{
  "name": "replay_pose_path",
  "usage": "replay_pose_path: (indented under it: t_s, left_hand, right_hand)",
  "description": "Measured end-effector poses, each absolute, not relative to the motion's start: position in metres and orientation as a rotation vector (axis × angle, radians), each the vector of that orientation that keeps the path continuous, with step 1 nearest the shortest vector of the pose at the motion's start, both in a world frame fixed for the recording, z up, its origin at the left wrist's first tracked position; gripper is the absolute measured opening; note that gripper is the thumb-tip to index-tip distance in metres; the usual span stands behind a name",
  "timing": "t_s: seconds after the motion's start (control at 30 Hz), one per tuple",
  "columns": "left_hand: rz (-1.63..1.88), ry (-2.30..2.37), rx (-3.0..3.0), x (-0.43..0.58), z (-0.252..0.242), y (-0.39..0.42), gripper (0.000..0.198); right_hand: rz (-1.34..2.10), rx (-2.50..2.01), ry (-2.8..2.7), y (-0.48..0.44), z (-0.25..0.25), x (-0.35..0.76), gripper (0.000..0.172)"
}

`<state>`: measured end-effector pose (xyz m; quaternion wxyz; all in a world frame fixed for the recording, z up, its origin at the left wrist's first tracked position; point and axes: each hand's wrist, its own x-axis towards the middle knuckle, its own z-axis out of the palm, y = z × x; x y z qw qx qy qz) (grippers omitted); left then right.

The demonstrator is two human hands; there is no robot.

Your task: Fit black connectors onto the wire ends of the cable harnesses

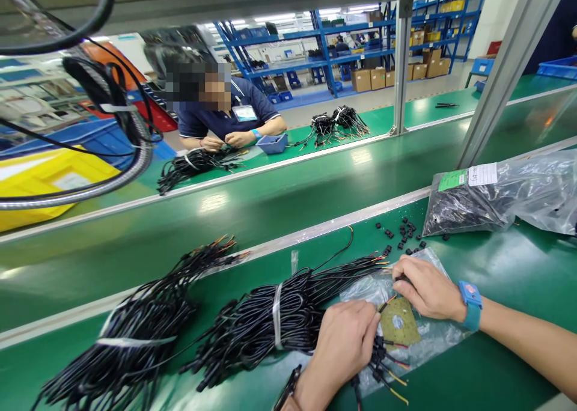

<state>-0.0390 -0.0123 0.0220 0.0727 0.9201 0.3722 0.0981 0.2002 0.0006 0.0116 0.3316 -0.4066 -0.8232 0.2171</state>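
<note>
My left hand [345,339] is closed in a pinch on a thin black cable, whose coloured wire end [386,304] sticks out past the fingertips. To its right, my right hand [428,288] is bent with thumb and fingers together; what they pinch is hidden. Below the two hands lies a yellowish square pad [400,322] on a clear plastic bag [444,330]. Beside my left hand rests a tied bundle of black cables [256,312]. Several cable ends with connectors [383,360] and red and yellow wires fan out under that hand. Small black connector housings [404,234] are scattered beyond my right hand.
Another tied cable bundle [135,333] lies at the left. A large clear bag of black parts [473,203] sits at the right. Metal posts [399,68] rise from the bench. Across the green belt [252,188], a co-worker [243,107] handles cables beside a blue bin [273,143].
</note>
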Motion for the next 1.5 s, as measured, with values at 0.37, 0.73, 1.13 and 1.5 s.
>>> replay_pose_path:
  t_s: [0.37,0.73,1.13,1.5]
  left_hand:
    - [0.619,1.226,2.701,-0.037,0.010,-0.012,0.029]
    - [1.146,1.204,2.358,-0.037,0.009,-0.015,0.019]
    - [1.115,1.224,2.377,-0.037,0.005,-0.014,0.019]
    - [1.075,1.174,2.467,-0.036,0.005,-0.012,0.009]
  right_hand:
    - [0.735,-1.201,-1.890,0.001,0.014,0.197,0.015]
    - [1.384,-1.047,-1.436,0.005,0.009,0.192,0.033]
    - [1.476,-0.984,-1.379,0.004,0.011,0.192,0.037]
    - [1.180,-1.053,-1.799,-0.004,0.018,0.193,0.013]
